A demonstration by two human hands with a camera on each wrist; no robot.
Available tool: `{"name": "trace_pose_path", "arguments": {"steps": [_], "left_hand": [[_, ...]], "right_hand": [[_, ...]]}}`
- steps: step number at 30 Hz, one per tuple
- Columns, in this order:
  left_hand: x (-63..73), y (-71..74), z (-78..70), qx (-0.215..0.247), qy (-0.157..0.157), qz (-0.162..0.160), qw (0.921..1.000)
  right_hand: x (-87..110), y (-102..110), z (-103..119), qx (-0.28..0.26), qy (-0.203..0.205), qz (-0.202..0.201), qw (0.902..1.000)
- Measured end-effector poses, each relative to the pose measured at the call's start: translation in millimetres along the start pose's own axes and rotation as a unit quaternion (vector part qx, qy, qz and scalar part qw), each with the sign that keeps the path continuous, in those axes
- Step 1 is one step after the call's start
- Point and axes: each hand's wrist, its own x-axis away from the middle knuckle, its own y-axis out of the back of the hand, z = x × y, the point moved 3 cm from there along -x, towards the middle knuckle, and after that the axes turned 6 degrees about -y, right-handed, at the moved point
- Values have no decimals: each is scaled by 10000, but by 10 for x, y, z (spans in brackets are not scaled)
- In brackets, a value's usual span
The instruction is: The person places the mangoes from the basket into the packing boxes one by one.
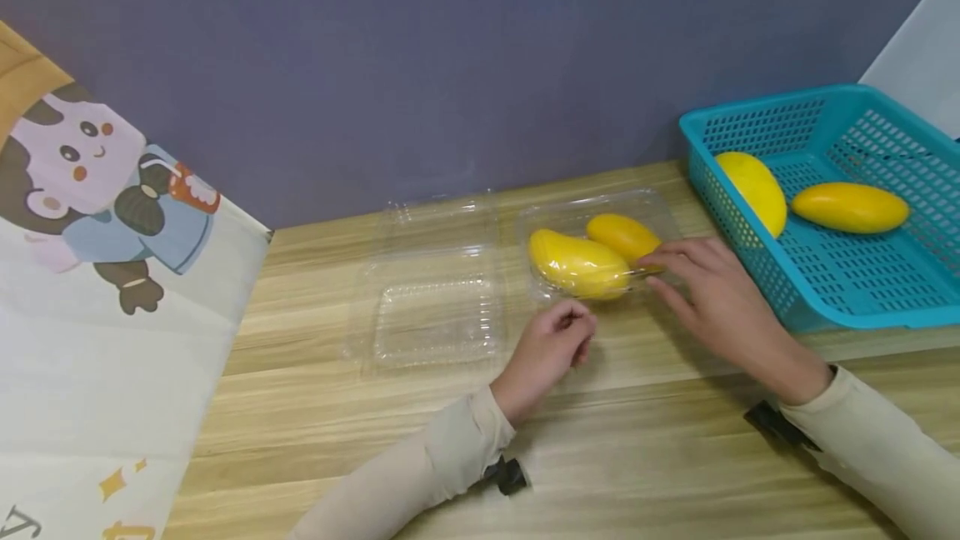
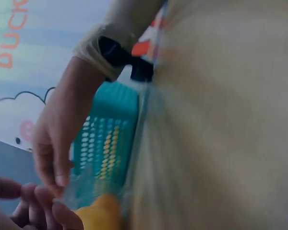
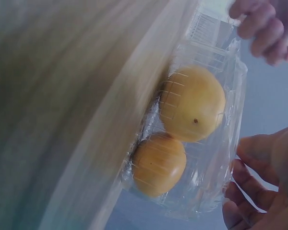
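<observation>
A closed clear plastic clamshell container [image 1: 536, 219] stands on the table with two yellow mangoes [image 1: 576, 263] inside. My right hand [image 1: 712, 298] pinches its right edge between thumb and fingers. In the right wrist view, the ribbed wall of the container [image 3: 201, 184] surrounds both mangoes [image 3: 192, 103], and the fingers of the right hand [image 3: 264, 182] meet its rim. My left hand [image 1: 543, 357] hovers close to the container's front left corner with loosely curled fingers, holding nothing. The left wrist view catches part of the left hand [image 2: 36, 211] beside a mango [image 2: 100, 215].
A second clear clamshell [image 1: 438, 319] lies unfolded to the left. At the right is a teal basket [image 1: 806, 307] holding a mango [image 1: 851, 207] and a rounder yellow fruit [image 1: 753, 190]. A dark wall [image 1: 450, 65] rises behind the wooden table [image 1: 300, 407].
</observation>
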Motion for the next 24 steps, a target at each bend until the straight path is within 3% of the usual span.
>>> {"name": "trace_pose_path", "arguments": {"steps": [2, 4, 6, 8, 10, 14, 15, 16, 18, 24], "left_hand": [[4, 46, -93, -787, -587, 141, 9951], [6, 94, -180, -1593, -1178, 141, 9801], [-3, 129, -245, -2304, -1704, -3, 9581], [-14, 148, -293, -2955, -2161, -196, 9304], [-28, 152, -328, -3719, -2638, -430, 8889], [-51, 137, -347, -5189, -3345, -867, 7819], [-56, 134, -343, -5449, -3442, -938, 7589], [-62, 133, -334, -5650, -3481, -985, 7416], [-78, 136, -309, -5878, -3500, -1016, 7223], [-130, 147, -263, -6379, -3282, -917, 6906]], "right_hand": [[-6, -5, 6, 81, -9, 12, 10000], [-13, -9, 11, 139, -5, 12, 9999], [-20, -6, 21, 170, -3, 3, 9999], [-25, -8, 26, 206, -3, 3, 9998], [-29, -9, 29, 230, -16, 11, 9997], [-36, -12, 32, 246, -39, 19, 9997], [-37, -12, 32, 248, -35, 14, 9997], [-39, -11, 34, 255, -31, 10, 9997], [-41, -12, 39, 282, -3, 9, 9996], [-54, -18, 62, 359, 89, 5, 9993]]}}
